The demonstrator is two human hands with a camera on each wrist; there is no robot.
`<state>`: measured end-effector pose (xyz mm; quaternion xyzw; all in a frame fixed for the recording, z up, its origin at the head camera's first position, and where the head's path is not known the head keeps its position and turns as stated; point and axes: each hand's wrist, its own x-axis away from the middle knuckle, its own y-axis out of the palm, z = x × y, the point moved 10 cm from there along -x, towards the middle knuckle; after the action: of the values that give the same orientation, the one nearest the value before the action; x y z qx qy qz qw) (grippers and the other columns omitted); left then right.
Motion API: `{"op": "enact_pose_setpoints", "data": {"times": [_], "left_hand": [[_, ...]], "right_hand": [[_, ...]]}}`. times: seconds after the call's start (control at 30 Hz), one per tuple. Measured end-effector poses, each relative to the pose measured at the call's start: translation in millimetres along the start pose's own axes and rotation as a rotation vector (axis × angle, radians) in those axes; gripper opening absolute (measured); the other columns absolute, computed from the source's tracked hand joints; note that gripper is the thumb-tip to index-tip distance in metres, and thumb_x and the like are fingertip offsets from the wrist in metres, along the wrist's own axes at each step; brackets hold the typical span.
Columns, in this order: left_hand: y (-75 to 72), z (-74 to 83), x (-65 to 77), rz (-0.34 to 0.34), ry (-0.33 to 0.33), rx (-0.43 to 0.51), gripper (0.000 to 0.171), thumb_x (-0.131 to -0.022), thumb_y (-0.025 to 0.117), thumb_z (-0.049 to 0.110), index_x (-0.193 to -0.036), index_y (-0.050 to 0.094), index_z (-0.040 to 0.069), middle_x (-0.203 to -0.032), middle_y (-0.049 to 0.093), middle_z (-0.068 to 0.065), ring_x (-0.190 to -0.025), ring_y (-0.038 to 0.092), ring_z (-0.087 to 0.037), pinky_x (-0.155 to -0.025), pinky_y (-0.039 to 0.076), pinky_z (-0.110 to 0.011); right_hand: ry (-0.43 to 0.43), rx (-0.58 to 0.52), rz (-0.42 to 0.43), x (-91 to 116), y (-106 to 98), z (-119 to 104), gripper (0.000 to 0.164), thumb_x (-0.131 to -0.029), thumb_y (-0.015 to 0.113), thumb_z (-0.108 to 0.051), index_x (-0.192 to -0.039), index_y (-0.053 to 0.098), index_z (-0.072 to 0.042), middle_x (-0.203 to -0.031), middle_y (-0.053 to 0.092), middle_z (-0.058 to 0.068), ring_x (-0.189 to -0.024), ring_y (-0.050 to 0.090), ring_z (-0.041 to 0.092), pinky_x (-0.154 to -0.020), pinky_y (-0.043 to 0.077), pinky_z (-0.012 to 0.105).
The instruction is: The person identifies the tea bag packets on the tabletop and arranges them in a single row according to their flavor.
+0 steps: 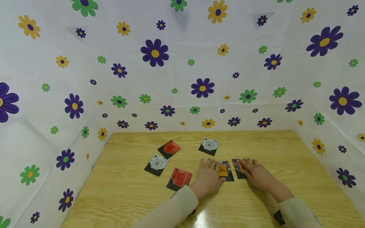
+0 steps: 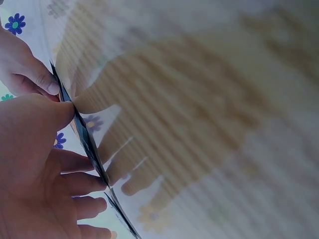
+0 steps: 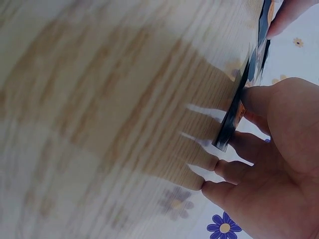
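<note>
Two flat, square dark packets with orange labels lie side by side on the wooden table, a narrow gap between them. Over the left edge of the left packet [image 1: 226, 171], my left hand [image 1: 208, 178] rests with fingers extended, its thumb [image 2: 62, 113] touching the packet. My right hand [image 1: 259, 174] lies partly over the right packet [image 1: 237, 167]; in the right wrist view its thumb [image 3: 256, 101] and forefinger touch that packet [image 3: 230, 122]. The other fingertips reach down to the tabletop. My hands hide part of both packets.
Left of my hands lie red-and-black packets [image 1: 179, 178] [image 1: 169, 148] and a white-and-black packet [image 1: 156, 164]. Another white-and-black packet [image 1: 209, 145] is farther back. Dark items show partly under both sleeves [image 1: 279, 218]. Flower-printed cloth [image 1: 176, 72] walls the table's back and sides.
</note>
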<state>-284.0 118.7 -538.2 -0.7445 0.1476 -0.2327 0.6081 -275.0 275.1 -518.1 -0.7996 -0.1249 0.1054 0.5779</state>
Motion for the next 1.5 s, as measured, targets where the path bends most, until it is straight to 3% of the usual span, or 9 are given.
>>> {"op": "enact_pose_setpoints", "data": {"times": [1.5], "left_hand": [[-6.2, 7.2, -6.0, 0.001, -0.022, -0.005, 0.070, -0.109, 0.031, 0.066, -0.166, 0.035, 0.026, -0.171, 0.038, 0.003, -0.161, 0.030, -0.020, -0.131, 0.026, -0.050]], "right_hand": [[0.021, -0.020, -0.020, -0.5, 3.0, 2.4, 0.051, -0.106, 0.060, -0.013, -0.153, 0.050, 0.005, -0.152, 0.049, 0.039, -0.138, 0.041, 0.068, -0.106, 0.041, 0.078]]}}
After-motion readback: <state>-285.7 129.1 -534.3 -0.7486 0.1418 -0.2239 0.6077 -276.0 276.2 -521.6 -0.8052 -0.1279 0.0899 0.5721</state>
